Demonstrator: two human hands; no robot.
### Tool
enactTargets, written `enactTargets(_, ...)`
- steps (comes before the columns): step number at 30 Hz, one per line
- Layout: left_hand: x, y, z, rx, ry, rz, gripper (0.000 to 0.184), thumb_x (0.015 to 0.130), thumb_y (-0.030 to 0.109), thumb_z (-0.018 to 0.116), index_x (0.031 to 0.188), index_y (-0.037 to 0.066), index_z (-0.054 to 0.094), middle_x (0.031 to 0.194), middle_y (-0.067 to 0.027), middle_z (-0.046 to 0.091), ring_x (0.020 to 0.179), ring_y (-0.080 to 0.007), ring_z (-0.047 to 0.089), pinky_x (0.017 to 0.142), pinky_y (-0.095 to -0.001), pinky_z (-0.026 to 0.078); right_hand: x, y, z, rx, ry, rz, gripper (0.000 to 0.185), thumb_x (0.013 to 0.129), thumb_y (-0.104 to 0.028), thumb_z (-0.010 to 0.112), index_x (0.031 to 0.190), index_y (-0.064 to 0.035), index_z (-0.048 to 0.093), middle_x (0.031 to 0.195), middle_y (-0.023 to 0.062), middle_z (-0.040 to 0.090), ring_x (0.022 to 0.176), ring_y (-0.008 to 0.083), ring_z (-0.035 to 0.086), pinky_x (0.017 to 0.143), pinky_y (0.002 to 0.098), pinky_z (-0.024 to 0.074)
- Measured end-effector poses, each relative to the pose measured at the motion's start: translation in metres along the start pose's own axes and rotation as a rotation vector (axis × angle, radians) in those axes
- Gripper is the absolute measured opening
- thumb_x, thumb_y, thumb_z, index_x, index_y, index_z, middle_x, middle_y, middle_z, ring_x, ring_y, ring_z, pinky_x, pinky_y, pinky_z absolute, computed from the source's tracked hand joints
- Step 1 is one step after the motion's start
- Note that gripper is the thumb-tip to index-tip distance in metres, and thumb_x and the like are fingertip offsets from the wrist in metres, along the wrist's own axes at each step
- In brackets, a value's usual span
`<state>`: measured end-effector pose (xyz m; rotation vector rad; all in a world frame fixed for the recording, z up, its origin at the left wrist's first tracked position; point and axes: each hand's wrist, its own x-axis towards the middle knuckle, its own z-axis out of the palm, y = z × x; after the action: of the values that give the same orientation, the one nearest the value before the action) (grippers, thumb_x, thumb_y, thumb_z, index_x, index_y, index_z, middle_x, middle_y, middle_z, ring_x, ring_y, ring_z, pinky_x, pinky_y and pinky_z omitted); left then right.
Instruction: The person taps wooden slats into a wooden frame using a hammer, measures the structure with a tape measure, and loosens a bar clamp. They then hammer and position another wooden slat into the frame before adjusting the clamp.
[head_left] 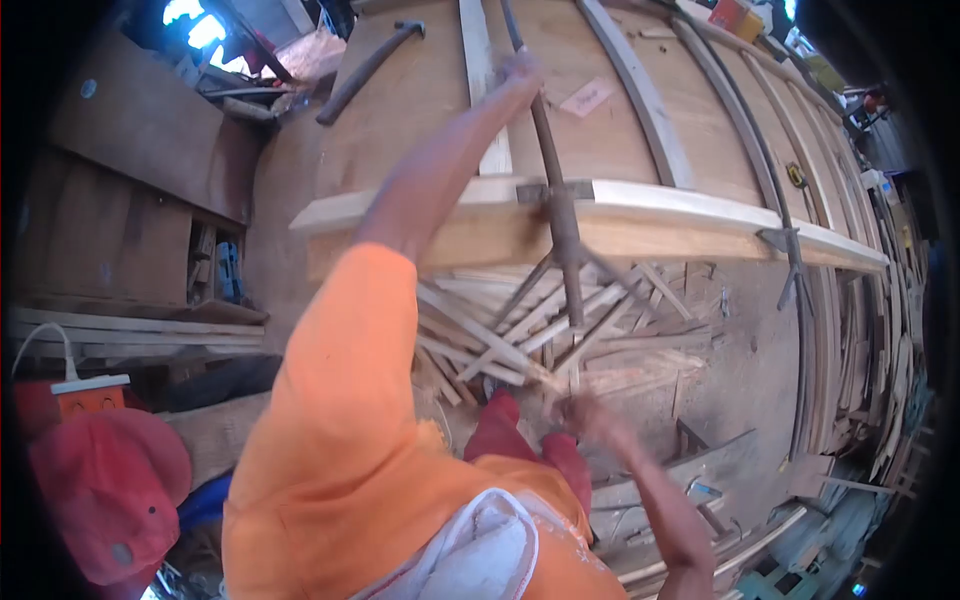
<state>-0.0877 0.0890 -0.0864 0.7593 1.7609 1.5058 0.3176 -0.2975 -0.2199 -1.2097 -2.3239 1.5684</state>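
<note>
My left hand (522, 72) is wrapped round the dark bar of a long metal clamp (562, 225) at the top centre. The clamp crosses a pale wooden rail (690, 210), its jaw lying against the rail's edge. Below, my right hand (590, 412) is smeared by motion beside the lower end of the clamp, and its fingers cannot be made out. A second bar clamp (786, 245) sits on the same rail further right.
A hammer (372, 72) and a yellow tape measure (796, 176) lie on the slatted wooden panel (420, 130). Offcuts (500, 345) are heaped on the floor below the rail. At the left are a red cap (115, 490) and an orange power socket box (92, 398).
</note>
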Motion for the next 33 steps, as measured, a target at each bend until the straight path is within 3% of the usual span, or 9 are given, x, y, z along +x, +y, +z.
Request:
enactTargets(1,0.029,-0.01,0.003,0.322,0.06,0.168,0.042,0.111,0.034,0.042,0.106,-0.002,0.065,0.079,-0.015,0.068,0.063,-0.0237,0.069,0.05,-0.0387,0.056,-0.021,0.084,0.059,0.088,0.02,-0.062,0.026,0.107,-0.019,0.06,0.105,0.0043,0.071,0.085,0.013,0.071,0.086,0.0225,0.067,0.076,0.0377,0.0538)
enactTargets(5,0.059,-0.047,0.009,0.398,0.071,0.156,0.039,0.108,0.03,0.043,0.117,0.001,0.068,0.083,-0.0098,0.075,0.072,-0.0215,0.077,0.052,-0.0392,0.057,-0.036,-0.195,-0.107,0.14,0.476,0.403,0.018,0.104,-0.01,0.062,0.109,0.0033,0.073,0.09,0.0131,0.073,0.087,0.0193,0.068,0.078,0.039,0.0552)
enactTargets(13,0.098,-0.072,0.019,0.481,0.101,0.17,0.027,0.102,0.025,0.06,0.109,0.001,0.07,0.081,-0.0075,0.074,0.066,-0.0181,0.074,0.051,-0.0334,0.057,0.0,-0.313,-0.121,-0.405,0.459,-0.7,0.045,0.09,-0.004,0.068,0.134,0.0031,0.063,0.135,0.0234,0.064,0.132,0.0367,0.058,0.111,0.0445,0.0443)
enactTargets(16,0.082,-0.061,0.016,0.498,0.08,0.297,0.029,0.1,0.028,0.067,0.106,0.0,0.07,0.079,-0.0066,0.074,0.065,-0.0178,0.074,0.052,-0.0335,0.057,0.03,-0.305,-0.103,-0.84,0.229,-0.645,0.044,0.082,-0.005,0.071,0.125,0.002,0.065,0.132,0.0224,0.065,0.138,0.0361,0.053,0.114,0.045,0.043)
enactTargets(18,0.012,-0.004,0.002,-0.092,0.081,-0.116,0.03,0.099,0.029,0.067,0.107,-0.001,0.07,0.08,-0.0098,0.074,0.068,-0.0221,0.075,0.051,-0.0344,0.057,0.035,-0.3,-0.125,-0.751,0.015,-0.521,0.043,0.076,0.002,0.07,0.119,-0.0001,0.065,0.131,0.0206,0.065,0.137,0.0368,0.056,0.114,0.0459,0.0464)
enactTargets(22,0.087,-0.066,0.015,0.185,0.05,0.109,0.03,0.1,0.029,0.066,0.107,-0.001,0.069,0.085,-0.0152,0.074,0.075,-0.0273,0.076,0.054,-0.0347,0.057,0.021,-0.227,-0.132,-0.092,0.619,-0.585,0.039,0.082,0.014,0.062,0.118,-0.0007,0.069,0.126,0.0231,0.07,0.123,0.0398,0.066,0.106,0.0423,0.0549)
enactTargets(24,0.136,-0.11,0.033,0.373,0.13,0.373,0.033,0.103,0.03,0.06,0.11,-0.001,0.068,0.094,-0.0207,0.074,0.084,-0.028,0.077,0.059,-0.0358,0.058,0.011,-0.118,-0.097,-0.17,0.6,-0.097,0.028,0.09,0.01,0.06,0.113,0.0018,0.073,0.116,0.0236,0.074,0.111,0.0369,0.072,0.095,0.0447,0.0587)
enactTargets(26,0.068,-0.074,0.021,0.431,0.083,0.258,0.033,0.103,0.03,0.059,0.109,-0.001,0.068,0.099,-0.0208,0.074,0.09,-0.0272,0.077,0.062,-0.0363,0.059,-0.03,-0.043,-0.069,-0.675,-0.265,0.279,0.023,0.095,0.005,0.059,0.111,0.0039,0.075,0.107,0.0221,0.077,0.099,0.0306,0.077,0.085,0.0467,0.0597)
enactTargets(33,0.01,-0.02,-0.008,0.218,-0.059,0.101,0.038,0.105,0.032,0.052,0.11,0.0,0.071,0.104,-0.0202,0.074,0.099,-0.0268,0.075,0.075,-0.0437,0.059,-0.016,-0.241,-0.14,-0.113,0.842,-0.145,0.023,0.1,-0.009,0.066,0.117,0.0034,0.073,0.107,0.0194,0.076,0.098,0.0362,0.073,0.09,0.0438,0.0571)
